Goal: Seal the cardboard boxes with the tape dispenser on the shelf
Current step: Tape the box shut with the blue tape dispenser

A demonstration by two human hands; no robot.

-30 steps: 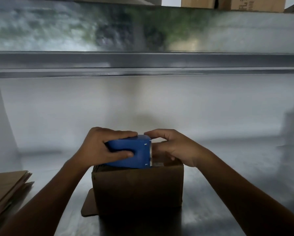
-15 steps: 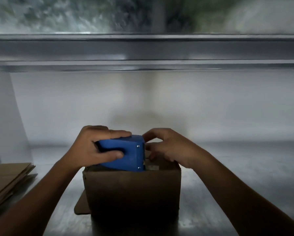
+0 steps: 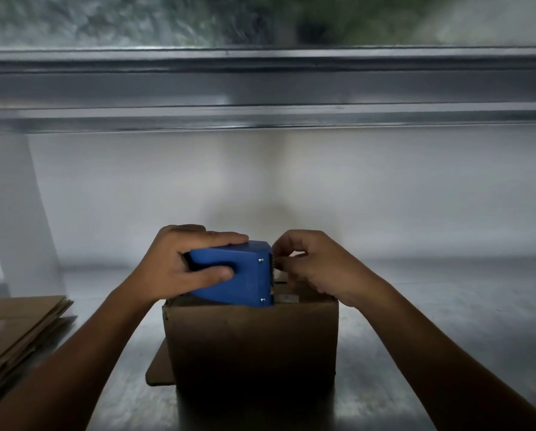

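A small brown cardboard box (image 3: 251, 343) stands on the metal shelf (image 3: 447, 321) in front of me. On its top sits a blue tape dispenser (image 3: 245, 281). My left hand (image 3: 179, 265) grips the dispenser, thumb on the near side and fingers over the top. My right hand (image 3: 316, 269) is at the dispenser's right end, over the box top, with its fingers curled and pinching at the toothed edge; the tape end itself is too small to make out.
A stack of flattened cardboard (image 3: 18, 331) lies at the left edge of the shelf. A loose flap (image 3: 158, 368) sticks out at the box's lower left. A metal shelf beam (image 3: 260, 88) runs overhead, and a white upright (image 3: 15, 213) stands at the left.
The view has tilted down and closer. My right hand's fingers have curled in tighter against the dispenser's right end. The left hand keeps its grip.
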